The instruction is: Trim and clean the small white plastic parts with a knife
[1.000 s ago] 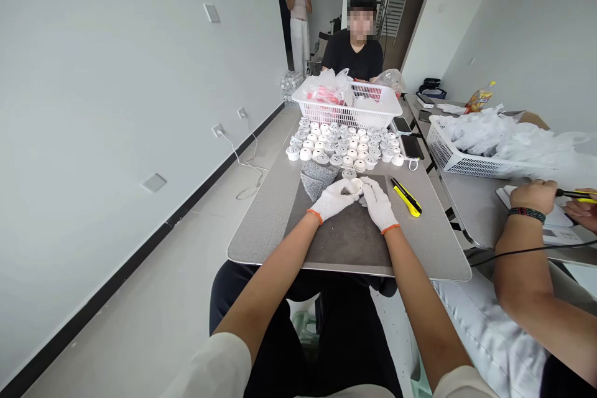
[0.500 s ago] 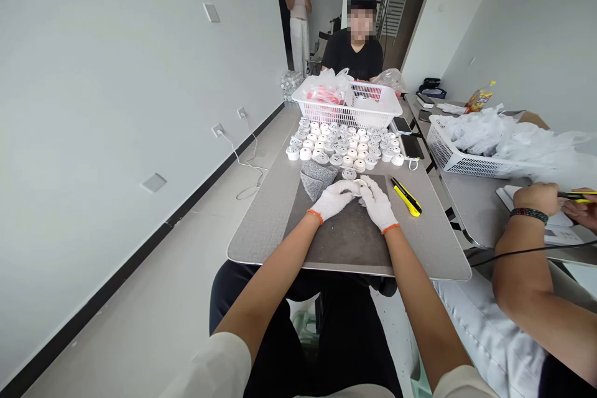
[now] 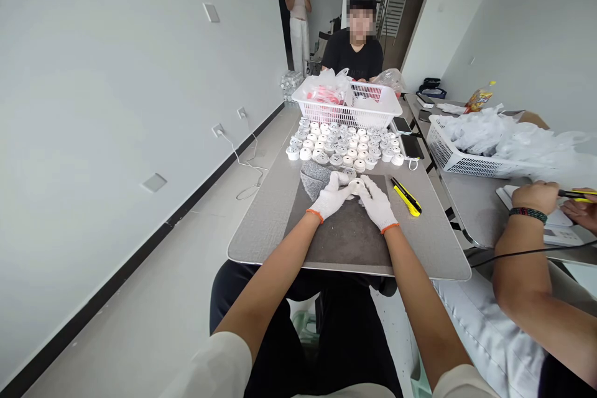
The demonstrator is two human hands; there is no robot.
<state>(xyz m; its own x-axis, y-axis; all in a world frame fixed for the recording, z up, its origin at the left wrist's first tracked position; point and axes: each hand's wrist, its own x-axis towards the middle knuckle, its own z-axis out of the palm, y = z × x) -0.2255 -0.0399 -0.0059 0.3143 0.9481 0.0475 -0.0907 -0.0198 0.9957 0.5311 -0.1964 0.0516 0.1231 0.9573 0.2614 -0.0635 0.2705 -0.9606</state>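
Ahead of the white-gloved right hand (image 3: 377, 204), rows of round white plastic pieces (image 3: 362, 147) block passage (slim yellow-black plastic cutter (image 3: 407, 198) rightward); wristward, flat dark-grey mat (image 3: 347, 239) leaves room.

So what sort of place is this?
Probably a plain room used as a small workshop: rows of white parts stand on a table, with a yellow cutter nearby and a basket behind them.

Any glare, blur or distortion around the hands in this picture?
Head view: soft light, no harsh glare on the table, no obvious motion blur; head view: small white piece partly blends into gloved left hand and right hand; head view: wide-angle stretch toward the edges.
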